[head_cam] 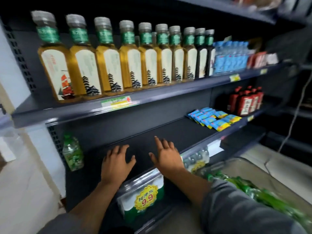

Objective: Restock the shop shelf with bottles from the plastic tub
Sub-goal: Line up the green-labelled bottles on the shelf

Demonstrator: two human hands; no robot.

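One small green-capped bottle (pixel 73 152) stands upright at the far left of the dark middle shelf (pixel 152 132). My left hand (pixel 118 162) and my right hand (pixel 166 153) hover side by side over the bare front part of that shelf, fingers spread and holding nothing. At the lower right, the clear plastic tub (pixel 236 162) holds several green bottles (pixel 263 195), partly hidden behind my right sleeve.
The shelf above carries a row of amber tea bottles (pixel 108 59), dark bottles and blue water packs (pixel 230 56). Blue snack packets (pixel 214 119) and red bottles (pixel 246 103) sit further right on the middle shelf. A 9.9 price tag (pixel 146 197) hangs on its front edge.
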